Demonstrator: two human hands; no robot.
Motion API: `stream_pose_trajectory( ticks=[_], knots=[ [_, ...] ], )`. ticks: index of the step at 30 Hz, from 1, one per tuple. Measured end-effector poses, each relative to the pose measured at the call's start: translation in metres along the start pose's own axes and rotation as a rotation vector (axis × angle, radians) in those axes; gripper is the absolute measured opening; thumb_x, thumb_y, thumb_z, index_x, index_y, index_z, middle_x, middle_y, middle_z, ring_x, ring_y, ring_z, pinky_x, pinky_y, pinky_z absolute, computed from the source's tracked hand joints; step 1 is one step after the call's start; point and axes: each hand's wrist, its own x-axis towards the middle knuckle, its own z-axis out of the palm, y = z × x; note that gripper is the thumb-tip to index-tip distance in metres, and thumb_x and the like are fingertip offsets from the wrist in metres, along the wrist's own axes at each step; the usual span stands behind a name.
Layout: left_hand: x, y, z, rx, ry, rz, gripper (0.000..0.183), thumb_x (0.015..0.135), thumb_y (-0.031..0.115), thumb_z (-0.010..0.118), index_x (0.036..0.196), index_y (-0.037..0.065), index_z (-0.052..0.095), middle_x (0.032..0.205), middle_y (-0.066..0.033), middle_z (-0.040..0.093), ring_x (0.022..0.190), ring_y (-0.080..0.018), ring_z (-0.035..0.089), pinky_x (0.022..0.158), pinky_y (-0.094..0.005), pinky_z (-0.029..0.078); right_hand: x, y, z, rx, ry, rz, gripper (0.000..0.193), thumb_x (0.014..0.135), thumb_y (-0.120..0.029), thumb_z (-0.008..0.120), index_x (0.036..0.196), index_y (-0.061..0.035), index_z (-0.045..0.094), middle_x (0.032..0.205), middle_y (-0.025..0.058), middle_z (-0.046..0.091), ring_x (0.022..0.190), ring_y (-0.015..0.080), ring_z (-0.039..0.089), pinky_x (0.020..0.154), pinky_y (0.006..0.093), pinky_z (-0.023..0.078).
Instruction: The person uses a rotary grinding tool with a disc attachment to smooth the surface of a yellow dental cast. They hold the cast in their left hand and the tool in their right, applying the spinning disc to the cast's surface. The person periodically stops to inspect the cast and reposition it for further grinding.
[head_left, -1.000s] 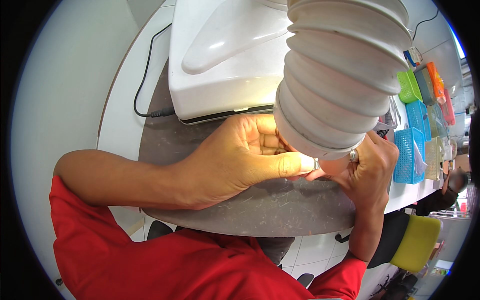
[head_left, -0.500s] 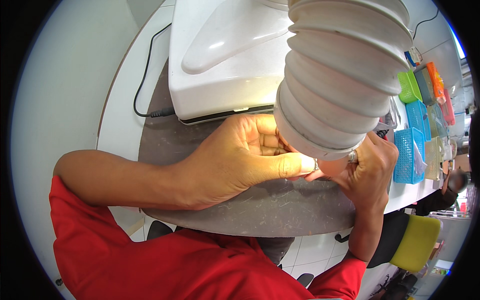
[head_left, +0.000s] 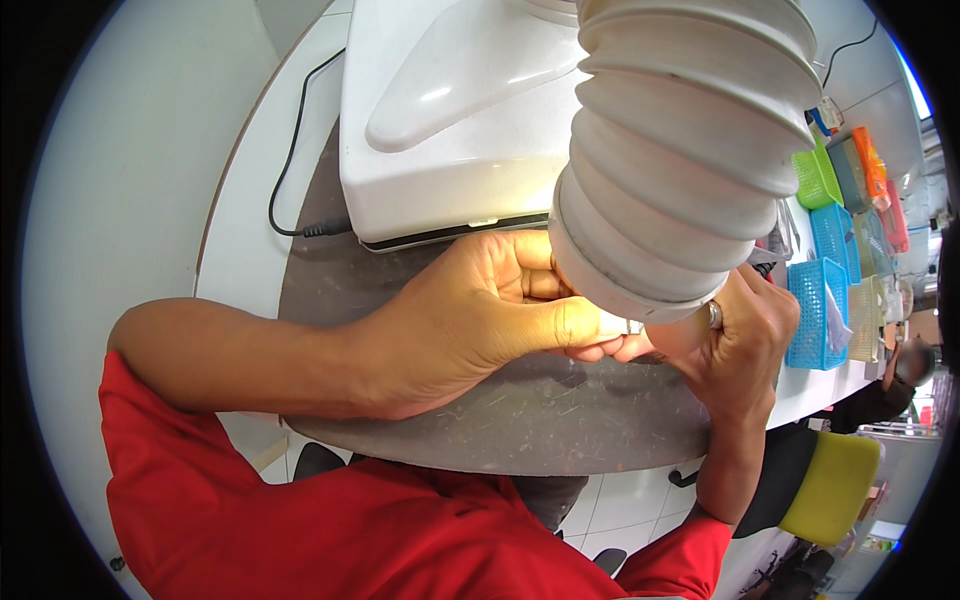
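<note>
My left hand [head_left: 500,310] is closed in a pinch, its thumb stretched along curled fingers. At the thumb tip shows a small shiny metal piece [head_left: 634,327], too small to name its kind. My right hand [head_left: 735,345] is closed close beside it, with a silver ring [head_left: 714,316] on one finger. Whatever its fingertips grip is hidden. Both hands meet under the mouth of a thick white ribbed hose [head_left: 690,150], which covers part of the fingers. Bright light falls on the left thumb.
A white machine housing [head_left: 460,190] stands behind my left hand, with a black cable [head_left: 275,200] at its left. My hands are over a grey mat [head_left: 500,430] on the table. Blue baskets [head_left: 818,315] and a green basket [head_left: 818,175] line the right; a yellow-green chair [head_left: 830,488] stands beyond.
The fingertips have shifted slightly under the hose, and more of the left fingers shows below the thumb. The right hand has turned a little, baring more of its ring.
</note>
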Motion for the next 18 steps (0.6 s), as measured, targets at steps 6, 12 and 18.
stream_pose_trajectory(
  ticks=[6, 12, 18],
  knots=[
    [0.0002, 0.0014, 0.002, 0.003, 0.029, -0.027, 0.028, 0.092, -0.003, 0.067, 0.119, 0.0, 0.059, 0.104, -0.0073, 0.064, 0.092, -0.0145, 0.06, 0.078, -0.0302, 0.05, -0.0008, 0.0005, 0.0007, 0.006, -0.017, -0.002, 0.061, 0.059, -0.048, 0.093, 0.066, -0.0071, 0.049, 0.056, 0.0026, 0.046, 0.045, 0.018, 0.049, 0.043, 0.0331, 0.038],
    [-0.0006, 0.0005, 0.0005, 0.019, 0.035, -0.031, 0.03, 0.092, -0.003, 0.067, 0.12, 0.001, 0.059, 0.106, -0.0073, 0.064, 0.093, -0.0141, 0.06, 0.079, -0.0298, 0.05, -0.0004, 0.0003, 0.0002, 0.004, -0.024, -0.004, 0.064, 0.057, -0.052, 0.092, 0.066, -0.0065, 0.049, 0.056, 0.003, 0.046, 0.045, 0.0184, 0.049, 0.043, 0.0328, 0.037],
    [-0.0008, 0.0015, 0.0023, 0.03, 0.043, -0.017, 0.032, 0.091, -0.004, 0.069, 0.121, 0.001, 0.059, 0.108, -0.007, 0.065, 0.096, -0.0143, 0.062, 0.08, -0.0309, 0.051, -0.0022, 0.0027, 0.0003, 0.013, -0.024, 0.009, 0.062, 0.061, -0.051, 0.091, 0.065, -0.0059, 0.05, 0.055, 0.0038, 0.045, 0.044, 0.019, 0.047, 0.042, 0.033, 0.037]
  ],
)
